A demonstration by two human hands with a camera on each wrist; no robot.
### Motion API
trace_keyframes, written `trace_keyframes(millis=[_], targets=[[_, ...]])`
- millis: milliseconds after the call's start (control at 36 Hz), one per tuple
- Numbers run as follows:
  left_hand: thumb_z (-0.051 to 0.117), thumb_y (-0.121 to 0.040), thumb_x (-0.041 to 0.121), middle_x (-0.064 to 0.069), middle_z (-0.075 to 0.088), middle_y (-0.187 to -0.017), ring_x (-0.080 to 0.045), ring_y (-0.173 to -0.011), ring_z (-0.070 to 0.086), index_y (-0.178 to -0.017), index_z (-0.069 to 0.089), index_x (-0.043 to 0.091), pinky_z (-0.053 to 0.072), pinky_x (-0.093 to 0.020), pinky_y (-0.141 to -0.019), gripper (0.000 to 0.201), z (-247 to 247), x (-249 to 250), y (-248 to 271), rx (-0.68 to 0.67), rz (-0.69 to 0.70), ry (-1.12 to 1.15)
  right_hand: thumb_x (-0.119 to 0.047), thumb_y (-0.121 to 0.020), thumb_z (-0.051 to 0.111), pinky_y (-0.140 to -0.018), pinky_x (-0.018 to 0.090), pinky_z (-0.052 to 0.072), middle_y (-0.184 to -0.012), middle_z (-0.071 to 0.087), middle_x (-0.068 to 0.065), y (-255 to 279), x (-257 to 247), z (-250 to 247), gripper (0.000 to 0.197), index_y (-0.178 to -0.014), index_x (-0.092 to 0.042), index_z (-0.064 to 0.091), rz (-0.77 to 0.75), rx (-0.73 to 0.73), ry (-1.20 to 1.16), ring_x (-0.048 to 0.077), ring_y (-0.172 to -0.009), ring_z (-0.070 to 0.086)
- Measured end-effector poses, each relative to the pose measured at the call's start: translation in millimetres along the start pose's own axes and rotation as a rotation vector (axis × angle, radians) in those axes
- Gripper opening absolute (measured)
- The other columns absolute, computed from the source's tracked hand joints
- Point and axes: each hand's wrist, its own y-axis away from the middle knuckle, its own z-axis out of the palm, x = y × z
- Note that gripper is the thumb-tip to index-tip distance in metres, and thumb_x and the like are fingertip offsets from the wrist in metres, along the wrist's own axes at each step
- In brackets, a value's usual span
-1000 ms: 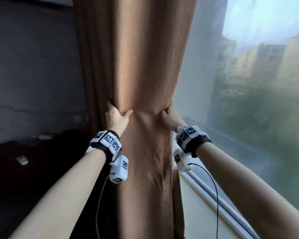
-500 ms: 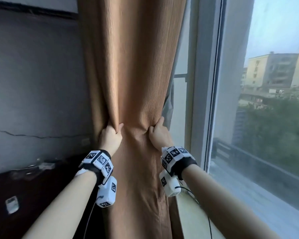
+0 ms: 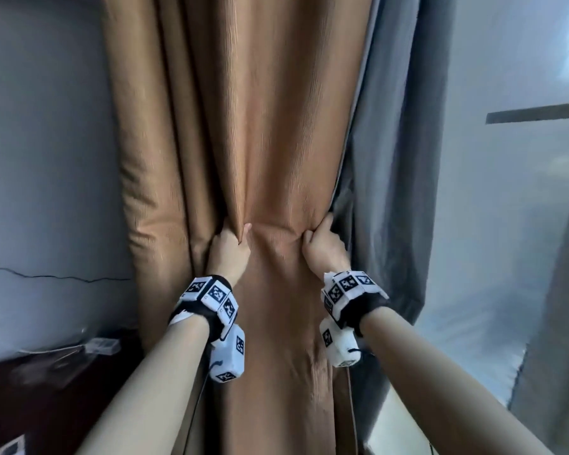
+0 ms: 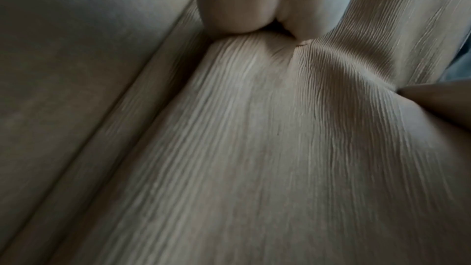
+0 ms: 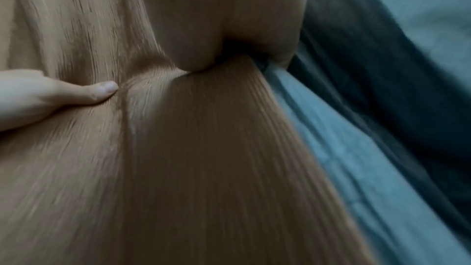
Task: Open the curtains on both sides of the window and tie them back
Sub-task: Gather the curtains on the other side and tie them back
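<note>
A brown ribbed curtain point(image 3: 276, 133) hangs gathered in folds down the middle of the head view. My left hand point(image 3: 234, 239) grips its left side, thumb in front and fingers tucked behind a fold. My right hand point(image 3: 319, 238) grips its right edge at the same height, fingers hidden behind the cloth. The fabric is puckered between the two thumbs. In the left wrist view my left hand point(image 4: 267, 27) pinches the curtain point(image 4: 254, 148). In the right wrist view my right hand point(image 5: 216, 55) pinches the curtain point(image 5: 191, 168), and the left thumb point(image 5: 102, 90) presses in from the left.
A grey sheer curtain point(image 3: 395, 165) hangs right behind the brown one, also the grey sheer curtain point(image 5: 382, 108). The window glass point(image 3: 523, 224) is to the right, a grey wall point(image 3: 46, 159) to the left, and a dark table point(image 3: 46, 389) stands low at the left.
Both hands keep their grip and have carried the bunched curtain further left towards the wall. The view has swung left and upward; the grey sheer now shows beside the right hand.
</note>
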Motion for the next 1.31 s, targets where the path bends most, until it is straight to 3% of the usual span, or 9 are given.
trace_keyframes(millis=[250, 444, 639, 750, 833, 944, 1055, 1167, 1305], targets=[[0.045, -0.099, 0.034, -0.025, 0.066, -0.109, -0.039, -0.104, 0.06, -0.126, 0.051, 0.002, 0.045, -0.034, -0.084, 0.042, 60, -66, -144, 0.03, 0.001, 0.049, -0.021, -0.096, 0.037, -0.077, 0.041, 0.047, -0.106, 0.063, 0.03, -143, -14, 114, 0.062, -0.147, 0.003, 0.011, -0.035, 0.061, 0.049, 0.042, -0.094, 0.062], [0.044, -0.1, 0.031, -0.026, 0.062, -0.115, -0.04, -0.11, 0.057, -0.13, 0.047, 0.002, 0.044, -0.034, -0.089, 0.042, 97, -110, -224, 0.056, 0.002, 0.119, -0.02, -0.097, 0.038, -0.082, 0.04, 0.044, -0.117, 0.057, 0.031, -224, -22, 178, 0.059, -0.146, 0.003, 0.014, -0.03, 0.056, 0.011, 0.043, -0.104, 0.058], [0.042, -0.101, 0.031, -0.021, 0.063, -0.119, -0.035, -0.112, 0.057, -0.136, 0.043, 0.005, 0.04, -0.024, -0.088, 0.044, 118, -147, -301, 0.063, 0.053, 0.123, -0.017, -0.097, 0.036, -0.079, 0.039, 0.044, -0.116, 0.059, 0.032, -291, -36, 235, 0.057, -0.145, 0.005, 0.016, -0.079, 0.122, -0.002, 0.041, -0.101, 0.06], [0.042, -0.1, 0.03, -0.02, 0.064, -0.119, -0.033, -0.111, 0.059, -0.134, 0.045, 0.004, 0.04, -0.022, -0.087, 0.043, 132, -163, -338, 0.061, 0.072, 0.151, -0.017, -0.097, 0.035, -0.088, 0.037, 0.044, -0.125, 0.055, 0.031, -324, -41, 259, 0.063, -0.149, 0.001, 0.006, -0.067, 0.121, -0.04, 0.038, -0.108, 0.058], [0.042, -0.1, 0.029, -0.02, 0.063, -0.12, -0.033, -0.112, 0.058, -0.134, 0.045, 0.004, 0.04, -0.023, -0.089, 0.042, 143, -172, -363, 0.045, 0.09, 0.172, -0.016, -0.097, 0.035, -0.093, 0.038, 0.043, -0.128, 0.052, 0.032, -348, -43, 274, 0.061, -0.148, 0.005, 0.009, -0.044, 0.123, -0.042, 0.038, -0.112, 0.056], [0.042, -0.1, 0.029, -0.018, 0.062, -0.122, -0.032, -0.114, 0.057, -0.138, 0.041, 0.006, 0.036, -0.014, -0.084, 0.045, 159, -180, -392, 0.027, 0.112, 0.206, -0.016, -0.095, 0.036, -0.096, 0.042, 0.043, -0.127, 0.052, 0.034, -373, -42, 290, 0.061, -0.147, 0.005, 0.011, -0.038, 0.163, -0.052, 0.041, -0.112, 0.055], [0.04, -0.099, 0.035, -0.018, 0.063, -0.122, -0.033, -0.113, 0.058, -0.139, 0.04, 0.007, 0.042, -0.025, -0.091, 0.049, 174, -187, -409, 0.014, 0.123, 0.229, -0.015, -0.095, 0.035, -0.096, 0.039, 0.043, -0.126, 0.053, 0.032, -385, -40, 299, 0.06, -0.147, 0.006, 0.013, -0.035, 0.206, -0.049, 0.038, -0.111, 0.056], [0.042, -0.1, 0.029, -0.019, 0.063, -0.121, -0.034, -0.112, 0.058, -0.137, 0.042, 0.006, 0.04, -0.022, -0.088, 0.044, 185, -190, -414, 0.03, 0.145, 0.242, -0.014, -0.097, 0.036, -0.087, 0.035, 0.044, -0.122, 0.056, 0.028, -385, -34, 304, 0.058, -0.147, 0.005, 0.013, -0.038, 0.225, -0.03, 0.035, -0.105, 0.059], [0.044, -0.1, 0.026, -0.019, 0.062, -0.122, -0.033, -0.114, 0.057, -0.136, 0.043, 0.007, 0.039, -0.022, -0.089, 0.042, 184, -186, -401, 0.024, 0.155, 0.267, -0.014, -0.097, 0.036, -0.09, 0.036, 0.042, -0.125, 0.054, 0.031, -370, -32, 295, 0.06, -0.148, 0.005, 0.01, -0.018, 0.212, -0.019, 0.037, -0.109, 0.057]])
